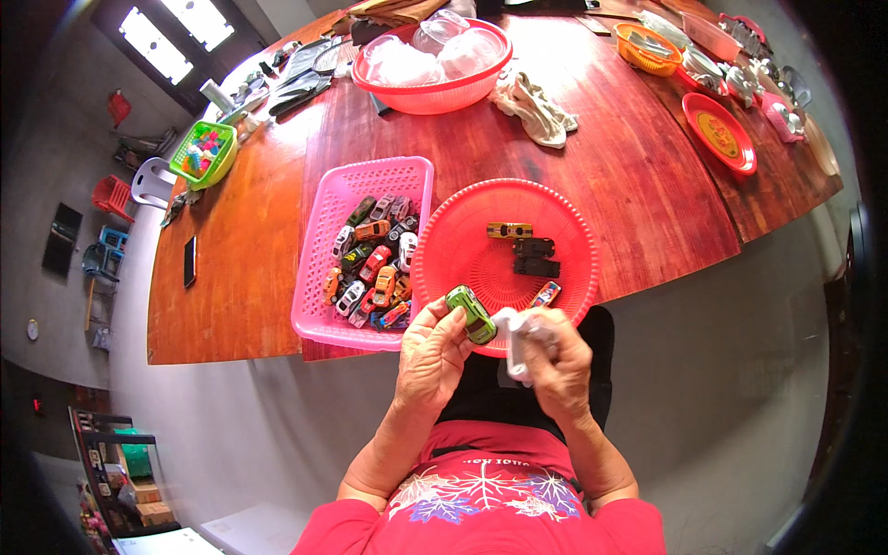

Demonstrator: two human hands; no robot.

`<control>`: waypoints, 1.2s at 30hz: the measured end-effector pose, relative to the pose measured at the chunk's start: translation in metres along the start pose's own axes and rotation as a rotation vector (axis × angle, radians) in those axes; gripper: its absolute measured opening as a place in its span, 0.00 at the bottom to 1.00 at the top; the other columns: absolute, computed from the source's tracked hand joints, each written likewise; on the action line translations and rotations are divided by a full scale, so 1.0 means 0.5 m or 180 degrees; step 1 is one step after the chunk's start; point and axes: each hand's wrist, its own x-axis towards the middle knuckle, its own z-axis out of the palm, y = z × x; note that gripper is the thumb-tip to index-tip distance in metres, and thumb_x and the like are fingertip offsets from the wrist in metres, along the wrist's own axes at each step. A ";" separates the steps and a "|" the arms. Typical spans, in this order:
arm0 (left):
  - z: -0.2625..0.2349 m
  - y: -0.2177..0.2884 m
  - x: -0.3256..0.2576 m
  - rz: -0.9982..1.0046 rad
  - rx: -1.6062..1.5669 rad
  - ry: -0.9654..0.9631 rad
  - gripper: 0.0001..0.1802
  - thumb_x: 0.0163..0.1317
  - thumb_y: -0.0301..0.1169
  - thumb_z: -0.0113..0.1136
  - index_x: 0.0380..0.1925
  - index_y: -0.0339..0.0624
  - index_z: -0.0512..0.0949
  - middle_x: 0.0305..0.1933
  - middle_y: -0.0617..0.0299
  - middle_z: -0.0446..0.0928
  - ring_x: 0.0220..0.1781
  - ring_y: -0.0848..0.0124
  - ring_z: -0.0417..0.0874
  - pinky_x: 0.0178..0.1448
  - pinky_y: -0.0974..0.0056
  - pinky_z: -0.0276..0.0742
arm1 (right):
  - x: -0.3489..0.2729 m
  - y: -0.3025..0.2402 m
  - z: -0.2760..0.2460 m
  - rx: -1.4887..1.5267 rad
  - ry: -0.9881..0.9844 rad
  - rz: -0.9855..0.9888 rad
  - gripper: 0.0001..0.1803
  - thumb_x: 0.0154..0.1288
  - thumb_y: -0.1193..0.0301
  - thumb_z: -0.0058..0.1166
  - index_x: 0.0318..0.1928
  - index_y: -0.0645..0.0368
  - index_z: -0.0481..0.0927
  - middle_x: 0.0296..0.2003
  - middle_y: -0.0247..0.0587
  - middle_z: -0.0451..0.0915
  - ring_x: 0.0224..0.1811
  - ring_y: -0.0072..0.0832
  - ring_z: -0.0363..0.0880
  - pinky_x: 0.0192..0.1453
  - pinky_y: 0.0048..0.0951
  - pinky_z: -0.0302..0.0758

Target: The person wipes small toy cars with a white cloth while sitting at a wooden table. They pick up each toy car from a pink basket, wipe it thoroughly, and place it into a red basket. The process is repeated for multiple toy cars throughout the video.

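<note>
Wooden table (pixel 601 166) | left hand (pixel 432 356) pinching green toy car (pixel 471 314) | right hand (pixel 555 365) clutching white cloth (pixel 514 340)

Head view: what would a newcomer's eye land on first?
Probably the small green toy car pinched in the left hand at the near table edge, with a white cloth bunched in the right hand beside it. Just behind sit a round red plastic basket holding four toy cars and, to its left, a pink rectangular plastic basket heaped with many more.
</note>
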 end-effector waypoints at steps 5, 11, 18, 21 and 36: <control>0.024 -0.031 -0.005 0.0058 0.0002 0.0119 0.12 0.63 0.22 0.54 0.46 0.35 0.69 0.47 0.55 0.77 0.47 0.67 0.81 0.52 0.65 0.79 | 0.027 0.016 0.029 -0.1112 0.0199 -0.1437 0.19 0.58 0.81 0.54 0.52 0.65 0.71 0.44 0.47 0.71 0.47 0.36 0.74 0.53 0.30 0.71; 0.027 -0.043 -0.021 0.0318 0.0058 0.0221 0.10 0.64 0.22 0.53 0.44 0.37 0.66 0.44 0.54 0.76 0.45 0.68 0.81 0.51 0.62 0.80 | 0.022 0.042 0.061 -0.0532 0.0434 -0.0752 0.09 0.62 0.78 0.52 0.44 0.64 0.74 0.39 0.42 0.73 0.39 0.29 0.76 0.43 0.26 0.73; 0.039 -0.045 -0.023 0.0721 0.0250 0.0312 0.11 0.64 0.20 0.53 0.41 0.39 0.62 0.43 0.55 0.75 0.43 0.69 0.81 0.47 0.65 0.81 | 0.048 0.018 0.068 -0.0572 0.0387 -0.0501 0.10 0.59 0.81 0.51 0.42 0.62 0.72 0.35 0.43 0.75 0.37 0.32 0.75 0.43 0.31 0.72; 0.039 -0.034 -0.020 0.0653 0.0109 0.0416 0.11 0.64 0.21 0.54 0.41 0.39 0.63 0.42 0.56 0.76 0.42 0.71 0.81 0.45 0.67 0.80 | 0.030 0.023 0.075 -0.0719 0.0127 -0.0919 0.18 0.55 0.83 0.52 0.47 0.62 0.70 0.43 0.44 0.70 0.45 0.37 0.72 0.52 0.33 0.69; 0.021 -0.029 -0.031 0.0478 0.0272 -0.0141 0.11 0.62 0.18 0.53 0.41 0.39 0.64 0.44 0.53 0.77 0.46 0.65 0.82 0.51 0.56 0.82 | 0.072 0.010 0.060 0.1047 0.0159 0.0212 0.03 0.67 0.78 0.48 0.40 0.57 0.73 0.31 0.27 0.75 0.29 0.12 0.71 0.30 0.17 0.69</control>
